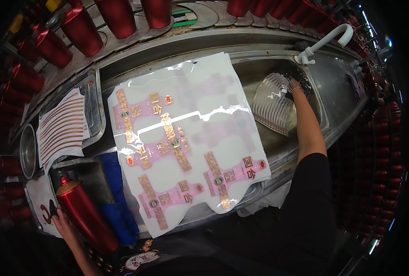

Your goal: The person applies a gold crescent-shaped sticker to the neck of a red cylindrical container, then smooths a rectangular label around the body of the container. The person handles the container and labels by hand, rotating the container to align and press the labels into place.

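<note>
1. In the head view, the right hand (296, 86) reaches into the far right of the scene, over the rectangular stainless-steel sink (250, 72). It is at the right edge of a clear, curved-edged plastic sheet with rows of pale stripes (273, 106), which lies in the sink. Glare and wet surfaces hide the fingertips, so I cannot tell whether this grip is clenched on the sheet or only touches it.
2. The left hand (62, 222) is at the near left, its fingers beside a small dark green-black piece (52, 208). I cannot tell whether its grip is closed on the piece.
3. Just right of that hand, a shiny red metallic bottle with a gold-brown shoulder (85, 209) is tilted, its neck toward the far left.
4. A large stack of glossy white sheets with pink and gold printed shapes (193, 177) covers the middle of the metal counter (331, 87), left of the sink.
5. Farther left, a white sheet with wavy brown-red stripes (62, 129) overlaps a shallow metal tray (98, 101); a round metal bowl (28, 149) is just to its left.
6. A blue cloth (124, 216) lies between bottle and stack.
7. A curved white faucet (326, 43) stands at the sink's far right corner.
8. Along the far side, red metallic vessels (117, 18) stand in a row.
</note>
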